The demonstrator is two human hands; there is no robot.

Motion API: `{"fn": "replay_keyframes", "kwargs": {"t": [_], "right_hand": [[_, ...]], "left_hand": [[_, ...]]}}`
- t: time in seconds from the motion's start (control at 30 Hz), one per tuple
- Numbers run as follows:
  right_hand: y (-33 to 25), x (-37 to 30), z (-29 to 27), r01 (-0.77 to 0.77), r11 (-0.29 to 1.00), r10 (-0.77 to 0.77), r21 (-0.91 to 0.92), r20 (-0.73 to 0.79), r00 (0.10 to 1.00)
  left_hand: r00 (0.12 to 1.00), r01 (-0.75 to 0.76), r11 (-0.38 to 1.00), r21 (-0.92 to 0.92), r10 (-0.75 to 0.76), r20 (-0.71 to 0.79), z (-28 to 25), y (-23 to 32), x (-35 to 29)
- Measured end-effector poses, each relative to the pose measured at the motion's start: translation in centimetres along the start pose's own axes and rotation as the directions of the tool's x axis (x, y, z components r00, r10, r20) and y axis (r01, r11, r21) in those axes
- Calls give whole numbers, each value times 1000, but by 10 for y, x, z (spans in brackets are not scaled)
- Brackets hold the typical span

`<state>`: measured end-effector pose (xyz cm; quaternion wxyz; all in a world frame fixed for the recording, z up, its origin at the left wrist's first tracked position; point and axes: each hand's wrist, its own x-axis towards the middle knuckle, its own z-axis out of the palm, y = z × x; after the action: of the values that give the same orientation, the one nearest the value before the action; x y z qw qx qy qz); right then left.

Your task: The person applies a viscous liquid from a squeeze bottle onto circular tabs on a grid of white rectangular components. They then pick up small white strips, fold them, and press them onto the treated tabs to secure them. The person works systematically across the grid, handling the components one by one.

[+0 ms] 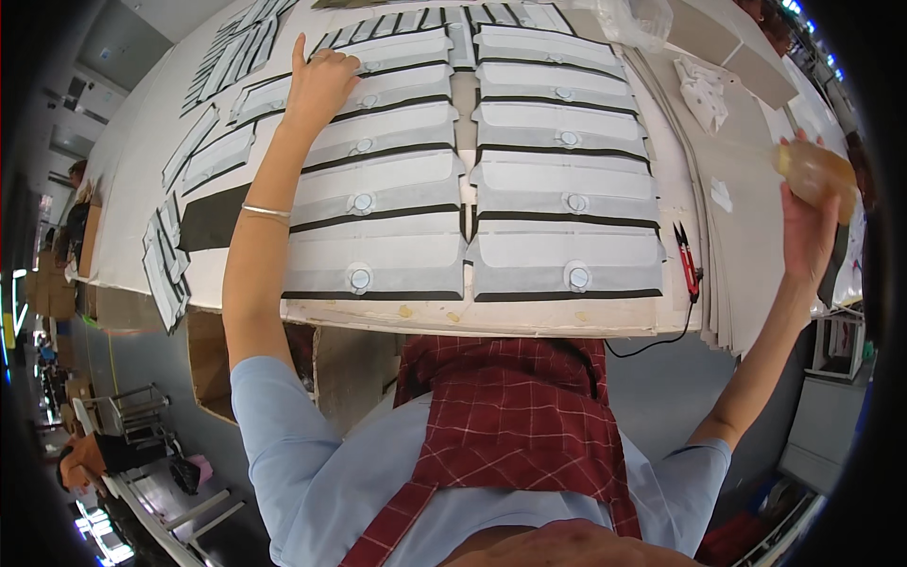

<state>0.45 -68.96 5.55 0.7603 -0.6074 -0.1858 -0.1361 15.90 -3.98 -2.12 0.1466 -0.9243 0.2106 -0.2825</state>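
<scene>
My left hand (319,83) rests with fingers spread on the upper left of two columns of overlapping white flap pieces (397,170), each with a black edge strip and a round snap button. My right hand (811,227) is raised off to the right of the table and grips a small bottle of amber liquid (814,172), tilted with its thin nozzle pointing left. The right column of flap pieces (565,189) lies untouched between the two hands.
Red-handled thread snips (688,260) lie at the table's right, by a stack of grey boards (746,236). More black-edged pieces (203,151) are spread at the left. A clear plastic bag (635,19) sits at the back. Another person (94,454) is at the lower left.
</scene>
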Motion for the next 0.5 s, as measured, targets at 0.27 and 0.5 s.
{"fn": "replay_keyframes", "kwargs": {"t": [0.27,0.5], "right_hand": [[65,74,89,-63,989,43,-131,-150,988],[99,120,128,-163,973,148,-162,-102,984]], "left_hand": [[972,-211,756,-619,228,-53,-6,112,74],[940,-250,687,-683,340,-2,17,158,90]]}}
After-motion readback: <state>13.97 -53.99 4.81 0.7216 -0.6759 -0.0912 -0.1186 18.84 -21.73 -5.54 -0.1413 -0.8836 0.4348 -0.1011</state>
